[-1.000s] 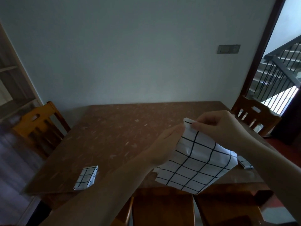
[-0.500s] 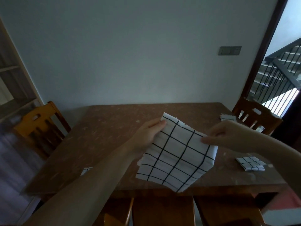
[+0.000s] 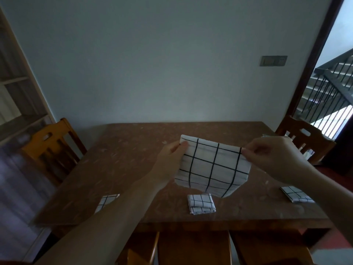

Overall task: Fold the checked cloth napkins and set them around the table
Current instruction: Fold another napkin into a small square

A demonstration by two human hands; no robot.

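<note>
Plain pale grey-blue wall point(image 3: 162, 60) w/ grey switch plate point(image 3: 273, 60). Brown speckled stone-top counter point(image 3: 133, 159), orange wooden chairs L point(image 3: 51, 148) & R point(image 3: 303, 138). Doorway R: black stair railing point(image 3: 328, 92), daylight. Room dim.

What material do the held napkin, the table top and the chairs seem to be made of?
Held napkin: thin woven cloth, matte; it sags and creases between the left hand and right hand.
Table top: probably polished stone or a laminate; brown, speckled, slightly glossy.
Left chair: varnished wood, orange-brown.
</note>
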